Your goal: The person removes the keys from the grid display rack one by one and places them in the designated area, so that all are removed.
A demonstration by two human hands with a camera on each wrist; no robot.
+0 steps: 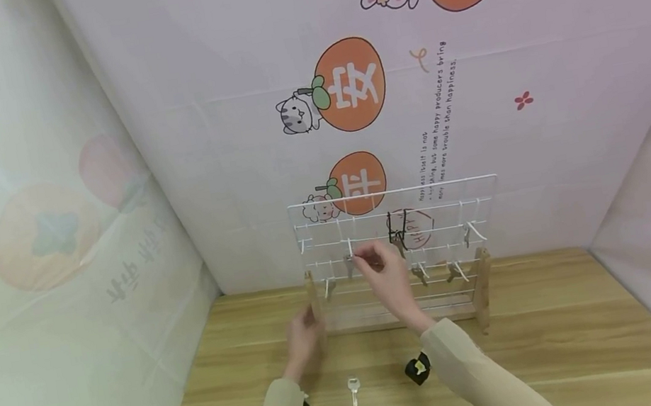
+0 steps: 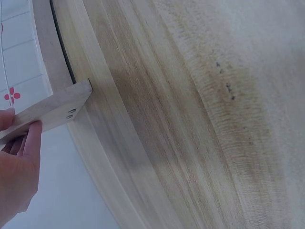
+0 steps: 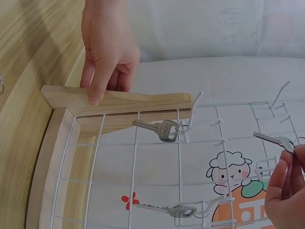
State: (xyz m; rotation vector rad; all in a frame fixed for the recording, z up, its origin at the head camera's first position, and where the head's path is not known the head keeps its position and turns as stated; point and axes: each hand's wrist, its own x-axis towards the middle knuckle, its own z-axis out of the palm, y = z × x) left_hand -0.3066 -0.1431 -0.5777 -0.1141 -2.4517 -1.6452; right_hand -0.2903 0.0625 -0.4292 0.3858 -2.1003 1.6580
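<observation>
A white wire rack [image 1: 391, 190] stands upright between wooden side posts, with several keys hanging from its hooks. My left hand [image 1: 303, 339] [image 2: 20, 169] [image 3: 110, 47] grips the left post [image 2: 57, 107] [image 3: 138, 101], thumb on one face and fingers round the other. High on the rack's left part, my right hand [image 1: 389, 282] [image 3: 289, 193] pinches a key [image 1: 350, 266] [image 3: 274, 139] by its ring end, beside a white hook. In the right wrist view, one key [image 3: 164, 131] hangs near the post and another [image 3: 178, 210] hangs lower in the picture.
A silver key [image 1: 354, 391] lies on the wooden table [image 1: 554, 330] in front of the rack. Right of it is a small black object [image 1: 418, 370] with a yellowish piece on it. A printed cloth [image 1: 241, 160] hangs behind, and pale cloth walls stand at both sides.
</observation>
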